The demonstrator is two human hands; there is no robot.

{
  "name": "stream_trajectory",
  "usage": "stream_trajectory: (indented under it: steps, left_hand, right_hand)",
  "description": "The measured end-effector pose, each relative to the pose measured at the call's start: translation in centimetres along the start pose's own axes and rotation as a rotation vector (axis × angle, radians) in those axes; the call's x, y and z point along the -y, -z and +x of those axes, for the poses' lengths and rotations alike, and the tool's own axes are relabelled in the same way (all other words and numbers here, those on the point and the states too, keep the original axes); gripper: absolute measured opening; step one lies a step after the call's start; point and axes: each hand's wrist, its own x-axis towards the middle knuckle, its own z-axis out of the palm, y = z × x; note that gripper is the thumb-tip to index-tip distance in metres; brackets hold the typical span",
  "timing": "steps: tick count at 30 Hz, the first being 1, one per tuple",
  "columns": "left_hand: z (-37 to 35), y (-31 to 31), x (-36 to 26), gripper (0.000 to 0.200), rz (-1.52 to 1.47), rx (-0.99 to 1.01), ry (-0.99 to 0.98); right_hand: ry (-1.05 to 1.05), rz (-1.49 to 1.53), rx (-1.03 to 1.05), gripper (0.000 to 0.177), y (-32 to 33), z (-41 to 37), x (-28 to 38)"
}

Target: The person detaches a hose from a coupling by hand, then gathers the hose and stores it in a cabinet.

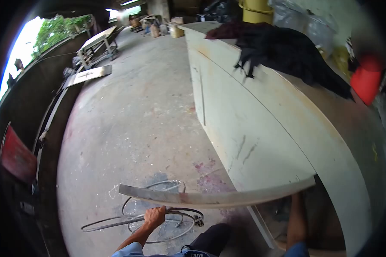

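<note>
My left hand (pixel 155 216) is closed round a dark coiled hose (pixel 109 224), whose loops hang just above the floor below an open cabinet door (pixel 193 198). The door is seen from its top edge, swung out from a large pale cabinet (pixel 253 124). My right arm reaches to the opening behind the door; the right hand (pixel 297 199) is mostly hidden by the door and shadow, so what it touches does not show.
Dark cloth (pixel 287 51) lies on the cabinet top, near a yellow bucket (pixel 256 13) and a red object (pixel 366 79). A low wall (pixel 38 68), a worktable (pixel 98 37) and a red panel (pixel 18 156) stand on the left.
</note>
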Motion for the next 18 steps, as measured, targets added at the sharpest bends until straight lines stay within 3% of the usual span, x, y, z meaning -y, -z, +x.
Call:
stream_trajectory:
  steps: [1,2,3,5,8,12,18]
  left_hand:
    - [0.0,0.3,0.3,0.018,0.013,0.037,-0.016]
    - [0.7,-3.3,2.0,0.024,0.018,0.033,0.007]
    - [0.2,-1.9,1.4,0.031,-0.079,-0.058,-0.036]
    - [-0.2,-5.9,3.1,0.033,-0.307,-0.172,-0.088]
    - [0.8,-4.4,0.1,0.032,-0.258,-0.155,-0.024]
    - [2.1,-3.6,-3.0,0.031,-0.258,-0.122,0.083]
    - [2.7,-3.5,-5.1,0.029,-0.261,-0.100,0.156]
  right_hand:
    - [-0.002,0.076,0.053,0.037,-2.5,6.8,4.7]
    - [0.013,0.135,0.098,0.037,-5.9,12.4,8.8]
    - [0.050,0.196,0.117,0.037,-9.0,18.3,12.9]
    - [0.152,0.325,0.119,0.037,-14.6,29.0,21.6]
    - [0.265,0.509,0.090,0.036,-20.6,41.2,35.4]
    - [0.313,0.646,0.053,0.035,-23.4,50.0,47.2]
    - [0.283,0.674,0.064,0.034,-25.3,54.0,53.4]
